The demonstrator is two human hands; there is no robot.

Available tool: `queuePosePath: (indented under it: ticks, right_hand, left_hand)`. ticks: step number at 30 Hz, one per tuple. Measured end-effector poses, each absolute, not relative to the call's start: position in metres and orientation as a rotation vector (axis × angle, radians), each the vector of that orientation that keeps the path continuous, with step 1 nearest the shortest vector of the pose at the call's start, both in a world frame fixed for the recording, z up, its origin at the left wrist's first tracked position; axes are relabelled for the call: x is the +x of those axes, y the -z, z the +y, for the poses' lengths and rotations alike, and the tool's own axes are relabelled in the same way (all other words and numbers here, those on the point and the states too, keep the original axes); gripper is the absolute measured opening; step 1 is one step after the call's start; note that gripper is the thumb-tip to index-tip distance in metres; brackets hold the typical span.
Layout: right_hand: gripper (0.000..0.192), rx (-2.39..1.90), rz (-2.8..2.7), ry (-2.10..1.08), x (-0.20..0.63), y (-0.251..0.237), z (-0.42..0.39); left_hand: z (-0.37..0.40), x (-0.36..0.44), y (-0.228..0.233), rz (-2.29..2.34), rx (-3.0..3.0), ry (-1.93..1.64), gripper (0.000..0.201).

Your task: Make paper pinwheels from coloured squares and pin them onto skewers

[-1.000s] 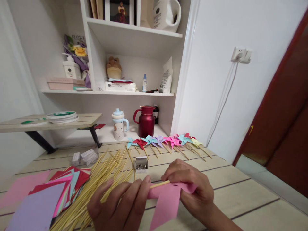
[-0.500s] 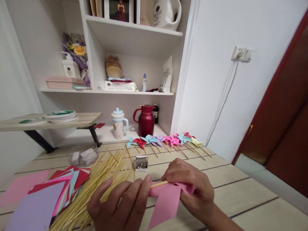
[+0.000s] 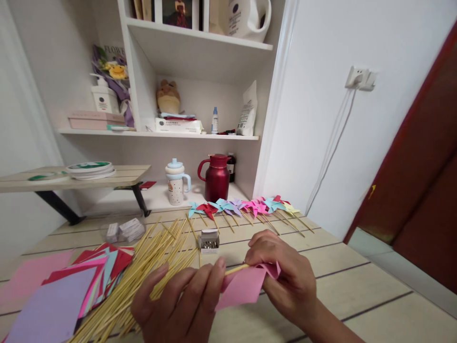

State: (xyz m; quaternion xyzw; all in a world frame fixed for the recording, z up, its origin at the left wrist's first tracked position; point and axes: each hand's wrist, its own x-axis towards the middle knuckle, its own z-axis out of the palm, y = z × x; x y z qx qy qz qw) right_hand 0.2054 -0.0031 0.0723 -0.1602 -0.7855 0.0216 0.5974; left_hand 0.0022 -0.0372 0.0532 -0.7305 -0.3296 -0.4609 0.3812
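A pink paper pinwheel (image 3: 241,287) is held above the table between my two hands, its blades folded and partly hidden by fingers. A thin wooden stick (image 3: 236,270) runs along its upper edge. My left hand (image 3: 182,300) is closed on the stick from the left, fingers bent over it. My right hand (image 3: 285,276) pinches the pinwheel and the stick's end, with a small shiny spot at the fingertips. Just beyond my hands stands a small open box (image 3: 209,242) of metal pushpins or tacks. Loose wooden sticks (image 3: 143,276) lie behind and left of my left hand.
Finished pinwheels (image 3: 255,207) in several colours lie in a row at the table's back. Coloured paper squares (image 3: 53,300) are stacked at left, near a clear container (image 3: 123,231) of small boxes. A red jug (image 3: 217,178) and a cup (image 3: 175,183) stand behind.
The pink pinwheel has turned in my hands, its loose blade swinging up from hanging down. My right hand has risen slightly, and its fingertips have shifted on the stick's end.
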Motion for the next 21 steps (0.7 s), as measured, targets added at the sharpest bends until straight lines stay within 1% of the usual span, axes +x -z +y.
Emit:
queuePosePath:
  ticks: [5,8,12,15,19,21]
  right_hand:
    - [0.022,-0.384,-1.898,0.058,0.210,-0.070,0.006]
    - [0.024,-0.413,-1.922,0.117,0.214,-0.068,0.013]
    - [0.026,-0.476,-1.913,0.130,0.218,-0.066,0.022]
    - [0.023,-0.513,-1.902,0.069,0.219,-0.064,0.025]
    - [0.017,-0.605,-1.875,-0.108,0.219,-0.061,0.026]
    - [0.025,-0.669,-1.827,-0.233,0.220,-0.061,0.026]
  left_hand:
    - [-0.028,0.000,-0.047,-0.918,-1.945,1.182,0.031]
    - [-0.024,0.001,-0.043,-1.041,-1.981,1.181,0.034]
    - [-0.019,0.004,-0.039,-1.144,-2.018,1.153,0.029]
    - [-0.014,0.005,-0.031,-1.117,-2.063,1.175,0.022]
    - [-0.010,0.010,-0.020,-1.175,-2.088,1.401,0.019]
    - [-0.011,0.015,-0.018,-1.324,-2.163,1.577,0.018]
